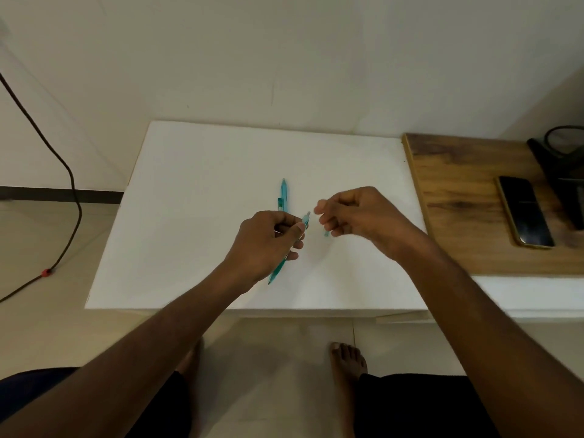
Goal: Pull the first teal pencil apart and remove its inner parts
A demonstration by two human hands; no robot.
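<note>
Head view: a seated person works with both bare hands over a white counter (pixel 196 191) set against a pale wall.
Landmark: the teal pen (pixel 283 195) lying flat on the counter, its tip pointing away from the person toward the wall.
Left hand (pixel 268 240): just on the near side of the lying pen, its fingers (pixel 295 230) curled round a second teal pen (pixel 279 267); the barrel slants down out of the fist toward the person, and its clear upper end pokes out above the thumb.
Right hand (pixel 354 213): near and to the right of the lying pen, apart from the left hand; fingers bent inward and pinching a small teal piece (pixel 326 233) that shows below them. What that piece is cannot be told; it is blurred.
Wooden board (pixel 458 200): well to the right of the lying pen, beside the counter's right edge.
Phone (pixel 524 211): dark, face up on the wooden board, with a black object (pixel 559 165) beyond it.
Cable (pixel 68 178): black, well to the left of the lying pen, trailing down the wall to the tiled floor.
Foot (pixel 347 361): bare, on the floor below the counter's near edge.
</note>
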